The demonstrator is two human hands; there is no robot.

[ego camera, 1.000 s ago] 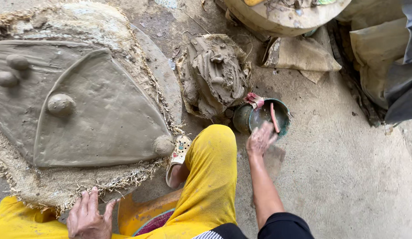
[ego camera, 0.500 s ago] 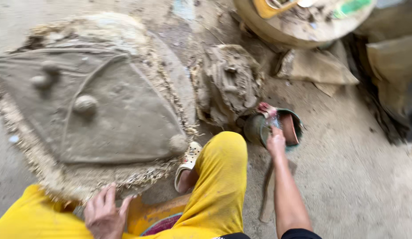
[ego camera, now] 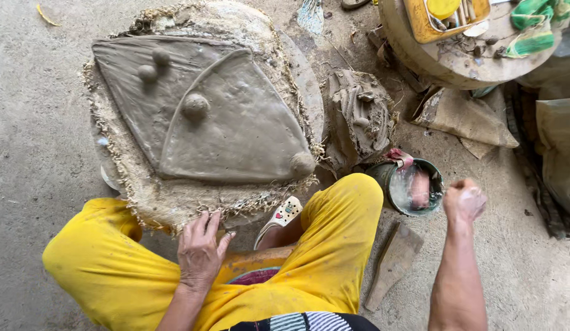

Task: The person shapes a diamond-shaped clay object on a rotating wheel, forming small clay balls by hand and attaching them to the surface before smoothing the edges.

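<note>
A flat grey clay slab with a raised fan-shaped piece and small clay balls lies on a round board covered with frayed burlap. My left hand rests open on my yellow-trousered knee at the board's near edge. My right hand is wet with clay and closed in a fist, held in the air just right of a small green bucket of cloudy water. What the fist holds, if anything, is hidden. A lump of grey clay sits behind the bucket.
A wooden slat lies on the concrete floor by my right knee. A round work stand with a yellow tray and green cloth is at the top right. Torn sacking lies beneath it.
My right hand has lifted out of the green bucket and moved right, closing into a fist. My left hand stays on my knee. The view has shifted.
</note>
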